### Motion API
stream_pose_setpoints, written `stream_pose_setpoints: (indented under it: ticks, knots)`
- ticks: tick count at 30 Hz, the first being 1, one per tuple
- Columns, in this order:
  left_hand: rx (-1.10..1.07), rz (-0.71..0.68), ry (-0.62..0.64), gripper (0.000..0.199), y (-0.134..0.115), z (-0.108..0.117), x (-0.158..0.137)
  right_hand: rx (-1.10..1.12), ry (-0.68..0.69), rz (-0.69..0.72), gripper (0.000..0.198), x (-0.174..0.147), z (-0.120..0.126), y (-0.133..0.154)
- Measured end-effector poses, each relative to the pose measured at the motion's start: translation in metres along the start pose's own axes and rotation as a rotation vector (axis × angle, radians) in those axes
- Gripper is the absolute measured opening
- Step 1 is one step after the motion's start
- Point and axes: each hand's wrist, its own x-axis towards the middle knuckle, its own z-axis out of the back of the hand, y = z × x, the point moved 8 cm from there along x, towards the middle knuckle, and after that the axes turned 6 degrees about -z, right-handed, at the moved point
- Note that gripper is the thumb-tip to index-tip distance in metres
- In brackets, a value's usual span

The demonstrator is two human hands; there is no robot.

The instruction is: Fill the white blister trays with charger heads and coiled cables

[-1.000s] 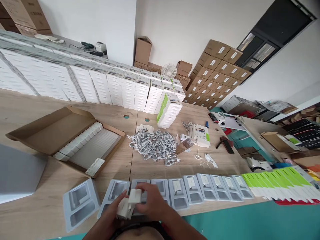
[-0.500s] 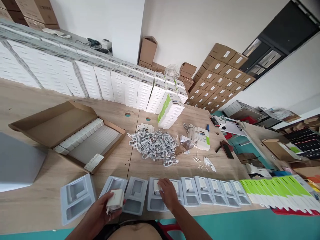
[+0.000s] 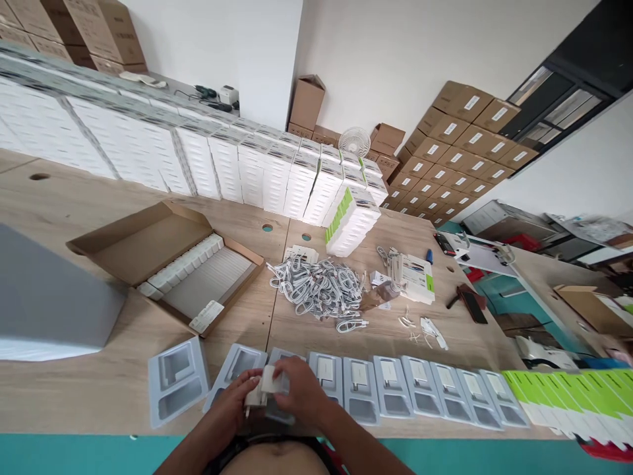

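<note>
My left hand (image 3: 228, 408) is closed around a white plug charger (image 3: 254, 397), its metal prongs pointing down. Beside it, my right hand (image 3: 302, 390) grips another white charger (image 3: 270, 380) between thumb and fingers, the two chargers close together. Both hands are over a grey plastic tray (image 3: 279, 355), mostly hidden beneath them. Left of it are a partly covered tray (image 3: 247, 351) and a tilted tray (image 3: 154, 377), with no charger visible in either. To the right, a row of trays (image 3: 363, 412) runs along the table edge, each with a white charger in its upper compartment.
An open carton (image 3: 232, 293) of white chargers lies at left, near a large grey block (image 3: 54, 297). Grey cables (image 3: 319, 287) are heaped mid-table. Stacked white boxes (image 3: 277, 175) line the back; green-and-white sleeves (image 3: 568, 389) lie at far right.
My right hand has left a tray in the row and moved left to my left hand, where it now grips a charger. The view has shifted slightly left.
</note>
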Motion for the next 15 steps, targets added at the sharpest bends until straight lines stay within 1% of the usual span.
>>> stream_pose_setpoints:
  ticks: [3,6,11,15]
  knots:
    - [-0.025,-0.010,-0.074,0.037,0.002,0.022,0.002,-0.066,-0.063,-0.083,0.030,0.008,0.001,-0.038]
    - [-0.057,-0.039,-0.094,0.044,-0.002,0.035,-0.003,-0.115,-0.068,-0.078,0.028,0.011,-0.006,-0.058]
    - [-0.064,-0.076,-0.073,0.049,-0.008,0.038,-0.008,-0.166,-0.036,0.000,0.033,0.007,-0.020,-0.056]
    - [-0.059,-0.145,-0.071,0.052,-0.013,0.041,-0.002,-0.192,-0.015,0.019,0.036,0.000,-0.023,-0.047]
